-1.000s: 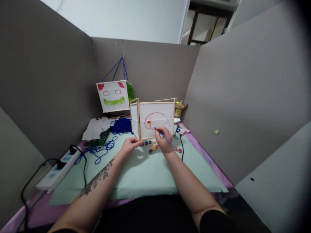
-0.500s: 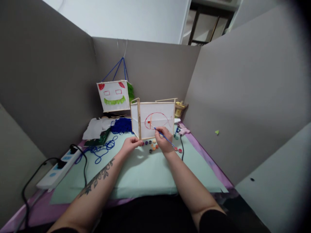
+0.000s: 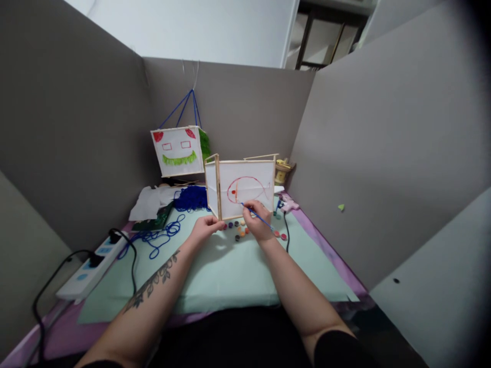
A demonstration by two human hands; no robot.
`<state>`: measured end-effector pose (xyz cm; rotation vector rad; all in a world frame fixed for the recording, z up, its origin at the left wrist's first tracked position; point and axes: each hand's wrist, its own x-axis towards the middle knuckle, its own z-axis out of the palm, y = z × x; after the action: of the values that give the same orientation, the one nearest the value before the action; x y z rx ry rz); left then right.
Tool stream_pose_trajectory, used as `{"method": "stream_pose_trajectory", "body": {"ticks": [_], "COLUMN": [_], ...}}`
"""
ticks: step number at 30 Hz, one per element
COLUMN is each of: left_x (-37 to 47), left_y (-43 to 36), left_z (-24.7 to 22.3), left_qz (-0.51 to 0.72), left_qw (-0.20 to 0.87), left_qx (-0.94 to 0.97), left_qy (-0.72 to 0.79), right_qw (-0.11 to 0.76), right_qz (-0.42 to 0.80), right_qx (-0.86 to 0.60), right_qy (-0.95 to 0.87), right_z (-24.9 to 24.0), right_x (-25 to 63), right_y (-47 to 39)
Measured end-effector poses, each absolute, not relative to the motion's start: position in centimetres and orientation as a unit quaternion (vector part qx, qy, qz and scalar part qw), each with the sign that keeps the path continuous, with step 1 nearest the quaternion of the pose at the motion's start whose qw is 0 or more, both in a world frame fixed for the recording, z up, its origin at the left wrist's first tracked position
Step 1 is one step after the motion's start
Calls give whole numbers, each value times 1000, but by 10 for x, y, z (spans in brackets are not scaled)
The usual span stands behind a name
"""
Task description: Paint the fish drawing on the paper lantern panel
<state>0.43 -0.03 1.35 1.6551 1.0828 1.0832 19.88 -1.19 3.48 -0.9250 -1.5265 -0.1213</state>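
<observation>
A box-shaped lantern (image 3: 245,171) with wooden-stick edges and white sides stands upright in front of me. On its front is a red fish outline with a red eye and an orange line behind the head. My right hand (image 3: 258,220) is closed around a blue paintbrush (image 3: 261,219), its tip at the fish's lower edge. At the lantern's lower left corner, my left hand (image 3: 207,227) grips the frame between thumb and fingers. Several small paint pots (image 3: 241,231) sit below the lantern, partly hidden by my right hand.
A finished-looking lantern (image 3: 178,151) with a painted face hangs by blue cords at the back left. Blue yarn (image 3: 191,198), white scraps (image 3: 146,203) and a power strip (image 3: 92,266) lie on the left. A pink glue gun (image 3: 288,203) with its black cable lies right.
The brush tip has moved slightly down along the orange line, which reaches lower on the fish. My left hand stays at the lantern's corner. The whole view has shifted a little.
</observation>
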Motion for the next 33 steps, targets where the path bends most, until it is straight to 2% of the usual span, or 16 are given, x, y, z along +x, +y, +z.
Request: {"method": "stream_pose_trajectory", "body": {"ticks": [9, 15, 21, 26, 33], "left_x": [5, 5, 5, 5, 5], "left_y": [-2, -3, -2, -2, -2], "left_z": [16, 17, 16, 17, 17], "left_qz": [432, 432, 432, 431, 431], "left_qw": [435, 430, 429, 426, 422], "left_qx": [658, 662, 662, 662, 660], "left_qy": [438, 437, 437, 441, 447], "right_qw": [648, 615, 638, 619, 667], "right_qz": [-66, -58, -68, -46, 10], "right_qx": [-385, -403, -394, -404, -412], "right_qy": [-653, -675, -658, -672, -620], "right_z": [40, 35, 40, 38, 67], "right_x": [200, 199, 200, 197, 216], "right_y": [-18, -15, -20, -19, -40]}}
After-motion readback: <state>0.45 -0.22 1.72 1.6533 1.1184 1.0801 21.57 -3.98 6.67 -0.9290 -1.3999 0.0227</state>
